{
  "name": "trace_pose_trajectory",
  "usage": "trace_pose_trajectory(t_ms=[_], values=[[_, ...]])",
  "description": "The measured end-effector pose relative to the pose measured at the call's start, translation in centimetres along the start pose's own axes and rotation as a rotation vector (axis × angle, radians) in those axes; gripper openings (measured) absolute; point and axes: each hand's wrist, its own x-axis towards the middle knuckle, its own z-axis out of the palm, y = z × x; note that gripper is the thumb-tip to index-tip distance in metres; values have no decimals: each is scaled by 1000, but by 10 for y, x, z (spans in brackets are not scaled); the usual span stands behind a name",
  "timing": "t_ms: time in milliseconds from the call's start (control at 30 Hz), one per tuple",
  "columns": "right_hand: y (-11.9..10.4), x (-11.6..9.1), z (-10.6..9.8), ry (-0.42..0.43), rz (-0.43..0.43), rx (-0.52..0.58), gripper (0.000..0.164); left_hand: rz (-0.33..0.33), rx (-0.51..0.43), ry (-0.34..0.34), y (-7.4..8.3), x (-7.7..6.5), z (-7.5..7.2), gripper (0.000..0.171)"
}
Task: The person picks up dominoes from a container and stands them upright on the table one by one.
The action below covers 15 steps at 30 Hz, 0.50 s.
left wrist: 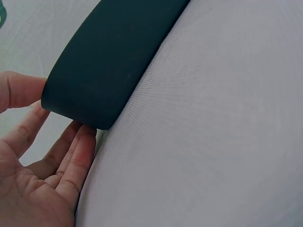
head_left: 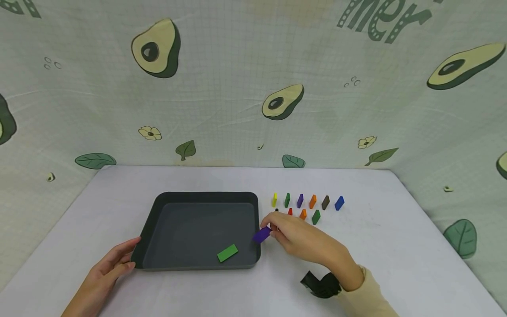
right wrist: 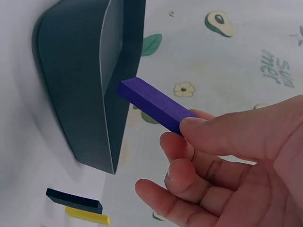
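My right hand (head_left: 295,233) pinches a purple block (right wrist: 154,104) between thumb and fingertips. The block's free end reaches over the right rim of a dark grey baking tray (head_left: 206,197). In the right wrist view, the other fingers hang loosely curled below it. My left hand (head_left: 108,268) holds the tray's near left corner, thumb and fingers against its outer walls. The left wrist view shows that corner (left wrist: 90,90) close up, resting on the white cloth. A green block (head_left: 227,253) lies flat inside the tray, towards the near right.
Right of the tray, several coloured blocks stand in two rows, including a yellow one (head_left: 274,200) and a blue one (head_left: 339,203). My right hand partly hides the nearer row, where a green block (head_left: 316,217) stands. A printed avocado cloth (head_left: 222,88) hangs behind the table.
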Motion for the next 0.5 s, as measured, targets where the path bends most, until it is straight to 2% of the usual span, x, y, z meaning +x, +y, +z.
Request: trace_pose_trajectory(t_ms=[133, 500], values=[[0, -2, -5, 5, 34, 19, 21, 2, 3, -1, 0, 0, 0, 50], [8, -10, -23, 89, 30, 6, 19, -3, 12, 7, -2, 0, 0, 49]])
